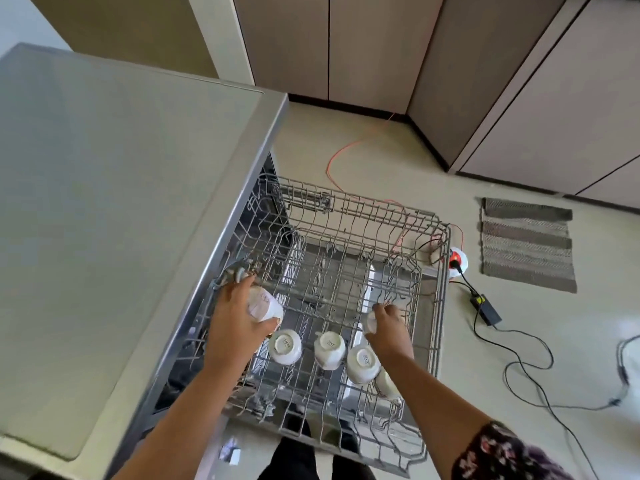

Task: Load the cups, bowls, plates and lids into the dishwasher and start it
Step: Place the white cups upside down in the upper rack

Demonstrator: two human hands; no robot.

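Both left hand (235,322) and right hand (391,325) grip cups (265,304).

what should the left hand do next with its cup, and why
Probably set the white ceramic cup in the left hand mouth down on the grey wire dishwasher rack, just behind the row of upturned white cups. It hovers over free tines there, and the right hand grips its own small white cup.
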